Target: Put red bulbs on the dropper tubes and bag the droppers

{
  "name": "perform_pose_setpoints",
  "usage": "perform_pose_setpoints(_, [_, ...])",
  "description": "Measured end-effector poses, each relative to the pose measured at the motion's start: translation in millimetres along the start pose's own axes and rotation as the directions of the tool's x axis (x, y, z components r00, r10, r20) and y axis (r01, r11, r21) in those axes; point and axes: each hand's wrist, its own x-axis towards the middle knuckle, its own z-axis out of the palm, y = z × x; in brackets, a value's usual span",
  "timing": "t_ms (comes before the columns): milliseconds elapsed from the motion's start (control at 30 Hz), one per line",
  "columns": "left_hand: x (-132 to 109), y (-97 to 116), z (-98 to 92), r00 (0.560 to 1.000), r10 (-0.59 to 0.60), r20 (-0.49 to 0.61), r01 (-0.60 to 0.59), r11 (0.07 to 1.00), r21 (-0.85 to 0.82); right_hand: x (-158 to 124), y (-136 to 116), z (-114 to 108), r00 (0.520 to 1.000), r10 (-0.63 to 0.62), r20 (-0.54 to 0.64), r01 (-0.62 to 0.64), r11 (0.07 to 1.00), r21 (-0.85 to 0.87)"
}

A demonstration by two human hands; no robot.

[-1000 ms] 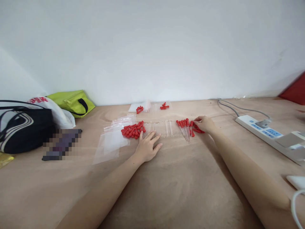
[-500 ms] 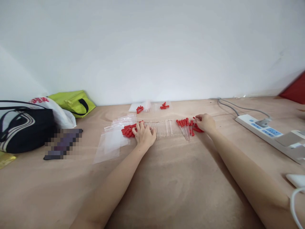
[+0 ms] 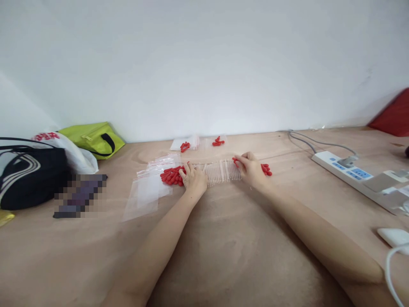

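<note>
Thin clear glass dropper tubes [image 3: 222,172] lie side by side in a row on the wooden table. My right hand [image 3: 254,170] is at the row's right end, fingertips pinched on a red rubber bulb [image 3: 235,160]; it hides most of the bulb-topped droppers under it. At the left end, my left hand [image 3: 196,181] rests with its bent fingers apart, between the tubes and a pile of red rubber bulbs [image 3: 172,175]. A red tip shows by its fingers, but whether they touch it is unclear. More red bulbs [image 3: 266,169] lie just right of my right hand.
Clear zip bags [image 3: 142,198] overlap left of the pile. Two small bags with red bulbs [image 3: 185,147] lie by the wall. A power strip [image 3: 354,177] with cables is on the right. Left are a black bag [image 3: 35,179], a green bag [image 3: 92,136] and a blurred dark object [image 3: 81,196].
My right hand has moved left from the loose red bulbs to the right end of the tube row, over the bulb-topped droppers. My left hand has stayed nearly in place.
</note>
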Motion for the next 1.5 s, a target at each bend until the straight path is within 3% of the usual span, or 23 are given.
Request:
perform_pose_setpoints(133, [-2.1, -4.5, -6.5, 0.993, 0.046, -0.108, -0.059, 0.990, -0.127, -25.1, -31.9, 16.7, 0.989, -0.109, 0.098, 0.106, 0.994, 0.034])
perform_pose_setpoints(233, [-12.2, -17.0, -7.5, 0.967, 0.163, -0.194, -0.217, 0.928, -0.304, -36.9, -43.0, 19.6, 0.983, -0.103, 0.154, 0.100, 0.995, 0.029])
perform_pose_setpoints(400, [-38.8, -46.8, 2.6, 0.854, 0.354, -0.381, -0.494, 0.781, -0.383, -41.5, -40.7, 17.9, 0.980, -0.078, 0.183, 0.065, 0.995, 0.074])
perform_pose_setpoints(467, [-45.0, -54.0, 4.7, 0.822, 0.410, -0.395, -0.554, 0.736, -0.389, -42.2, -39.1, 18.4, 0.978, -0.088, 0.188, 0.071, 0.993, 0.093])
perform_pose_setpoints(700, [-44.3, -52.5, 0.7, 0.836, 0.442, -0.325, -0.547, 0.718, -0.431, -43.2, -43.6, 16.7, 0.954, -0.185, 0.238, 0.154, 0.978, 0.141])
perform_pose_setpoints(1233, [-42.1, -54.9, 9.7, 0.766, 0.536, -0.355, -0.643, 0.630, -0.435, -43.3, -41.1, 16.9, 0.975, -0.169, 0.142, 0.104, 0.919, 0.381])
perform_pose_setpoints(1500, [-43.3, -55.5, 1.8, 0.753, 0.590, -0.292, -0.658, 0.655, -0.372, -44.8, -40.4, 14.9, 0.964, -0.229, 0.136, 0.169, 0.921, 0.350])
